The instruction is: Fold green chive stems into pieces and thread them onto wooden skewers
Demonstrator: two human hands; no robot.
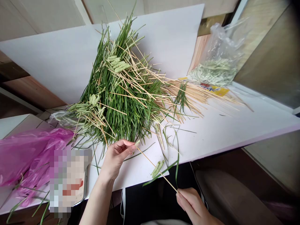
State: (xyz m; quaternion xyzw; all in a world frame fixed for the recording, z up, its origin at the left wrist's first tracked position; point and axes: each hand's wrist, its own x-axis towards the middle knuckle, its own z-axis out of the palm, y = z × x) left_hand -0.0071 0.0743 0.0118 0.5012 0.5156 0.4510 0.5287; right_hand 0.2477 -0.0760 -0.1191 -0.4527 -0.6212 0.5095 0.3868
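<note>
Pinched between the thumb and forefinger of my left hand (120, 153) is a short pale green stalk piece (137, 142), right at the upper tip of a thin wooden skewer (147, 158). My right hand (191, 201) grips the skewer's lower end, at the front of the table. Midway along the skewer sit a few folded pale green pieces (155, 170); whether it pierces them or just crosses them I cannot tell. Beyond my left hand lies a big heap of long green chives (126, 112), with loose wooden skewers (187, 90) scattered across it and to its right.
Several pale green pieces on skewers (118, 64) rest on the heap. A clear plastic bag (217, 62) of pale strips stands at the back right. At left lie a pink plastic bag (35, 153) and a phone-like object with a blurred screen (70, 184). A white board (58, 62) leans behind.
</note>
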